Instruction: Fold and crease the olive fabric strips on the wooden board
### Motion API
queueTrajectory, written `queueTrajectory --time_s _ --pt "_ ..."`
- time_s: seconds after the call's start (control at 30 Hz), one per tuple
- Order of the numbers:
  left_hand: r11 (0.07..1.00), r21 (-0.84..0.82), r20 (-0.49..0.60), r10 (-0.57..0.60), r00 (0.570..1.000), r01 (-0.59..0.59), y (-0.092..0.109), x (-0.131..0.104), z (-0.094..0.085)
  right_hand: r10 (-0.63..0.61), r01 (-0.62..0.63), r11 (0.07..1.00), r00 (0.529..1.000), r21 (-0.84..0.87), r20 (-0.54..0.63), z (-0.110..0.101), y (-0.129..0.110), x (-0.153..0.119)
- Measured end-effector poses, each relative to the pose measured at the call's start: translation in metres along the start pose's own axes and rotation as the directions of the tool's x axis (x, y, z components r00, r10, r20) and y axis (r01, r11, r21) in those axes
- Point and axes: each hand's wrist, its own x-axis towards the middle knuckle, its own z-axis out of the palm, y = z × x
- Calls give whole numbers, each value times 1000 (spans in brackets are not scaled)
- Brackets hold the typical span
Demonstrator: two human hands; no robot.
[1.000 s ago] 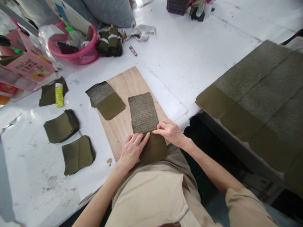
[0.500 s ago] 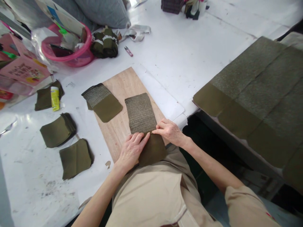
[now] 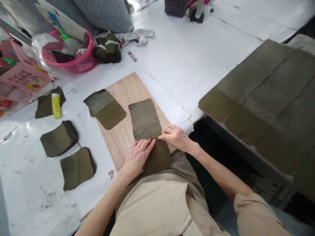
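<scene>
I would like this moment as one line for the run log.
left hand: lying on olive fabric piece; right hand: touching its right side; wooden board: partly beneath it; yellow tube: left of board

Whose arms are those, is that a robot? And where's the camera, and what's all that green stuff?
No robot here! These are a person's bare hands. The camera sits on that person's head, looking forward and down. The left hand lies flat on a green piece, part speckled grey. The right hand seems to pinch its edge. Underneath is a wooden board, with another two-toned piece on it. On the white table are small green stacks, a yellow tube, little snips and a pink basket. I can't tell what the green material is.
</scene>
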Motion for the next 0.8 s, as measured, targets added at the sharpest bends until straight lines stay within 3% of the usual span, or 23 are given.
queueTrajectory --time_s 0.27,0.8 --pt "1000 -2 11 -3 1000 4 -2 1 5 -22 23 1000 999 -14 23 -1 1 -1" --pt "999 -2 119 -41 992 42 5 10 -8 -28 30 999 999 -40 47 -6 0 -3"
